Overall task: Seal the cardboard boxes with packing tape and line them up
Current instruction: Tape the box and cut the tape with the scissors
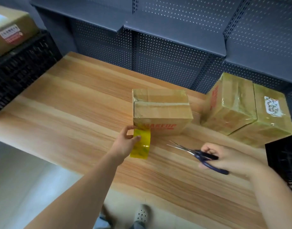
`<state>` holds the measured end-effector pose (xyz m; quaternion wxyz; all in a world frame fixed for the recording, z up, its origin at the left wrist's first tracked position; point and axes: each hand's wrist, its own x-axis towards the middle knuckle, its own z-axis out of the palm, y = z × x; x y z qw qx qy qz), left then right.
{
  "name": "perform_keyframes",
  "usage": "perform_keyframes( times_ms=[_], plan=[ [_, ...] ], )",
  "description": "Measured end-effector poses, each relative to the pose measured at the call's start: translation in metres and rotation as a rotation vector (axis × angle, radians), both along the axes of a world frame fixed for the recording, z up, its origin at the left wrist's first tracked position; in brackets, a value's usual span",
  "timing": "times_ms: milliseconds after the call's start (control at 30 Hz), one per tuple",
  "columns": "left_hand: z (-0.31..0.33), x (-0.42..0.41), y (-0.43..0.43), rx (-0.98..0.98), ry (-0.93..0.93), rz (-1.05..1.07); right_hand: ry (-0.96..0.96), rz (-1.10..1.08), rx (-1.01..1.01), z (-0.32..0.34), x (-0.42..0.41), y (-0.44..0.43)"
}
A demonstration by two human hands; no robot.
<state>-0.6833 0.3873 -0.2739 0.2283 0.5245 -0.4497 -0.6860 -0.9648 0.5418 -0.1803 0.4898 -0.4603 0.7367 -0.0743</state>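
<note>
Right, wood-grain table (76, 103) w/ dark pegboard shelving (175, 52) behind it. Left hand (125, 144) grips the yellow tape roll (142, 144), thumb and fingers curled round it, roll up against the front of the mid box (161, 111). Right hand (227, 157) holds scissors (198, 153), blades parted, pointing at the roll. Two taped boxes (246, 109) sit touching at the table's right edge. Black crate (21, 66) far left w/ another box (11, 28) on top. Pale floor below.

Worktop (67, 104) left half was open wood, free passage. Box (161, 111) stood mid-right near the back edge; taped boxes (232, 109) filled the back right corner, narrow gap between. Held tape roll (142, 144) and scissors (199, 154) blocked the box's front.
</note>
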Motion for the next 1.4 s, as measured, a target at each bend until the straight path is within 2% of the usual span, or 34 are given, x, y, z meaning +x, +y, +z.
perform_keyframes(
  times_ms=[300, 833, 1400],
  plan=[
    [-0.007, 0.018, 0.024, 0.062, 0.062, 0.078, 0.124, 0.145, -0.01, -0.018, 0.033, -0.075],
    [-0.011, 0.023, 0.032, 0.036, 0.046, 0.059, 0.072, 0.252, -0.026, -0.046, 0.052, -0.111],
    [-0.012, 0.025, 0.028, 0.02, 0.043, 0.087, 0.026, 0.23, -0.022, -0.048, 0.054, -0.127]
  ],
)
